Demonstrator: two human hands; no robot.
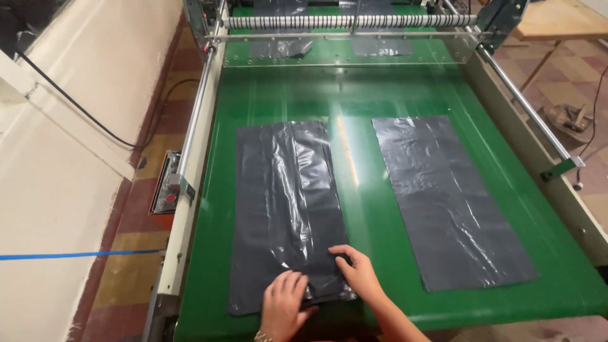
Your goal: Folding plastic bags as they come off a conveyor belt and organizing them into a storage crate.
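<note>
On the green table (380, 101), the left black plastic bag (285, 209) lies flat, its near end under both hands. The left hand (284, 305) rests palm down on the bag's near edge, fingers spread and flat. The right hand (358, 271) presses beside it, fingertips (335, 254) seemingly pinching a fold of film. A second black bag (446, 199) lies well apart to the right

Second black bag (453, 202); green belt (354, 101); roller (348, 21).

Bright overhead light throws a white glare streak down the green table (392, 101) and sheens the bags (285, 209). Focus is sharp; edges bend slightly.
</note>
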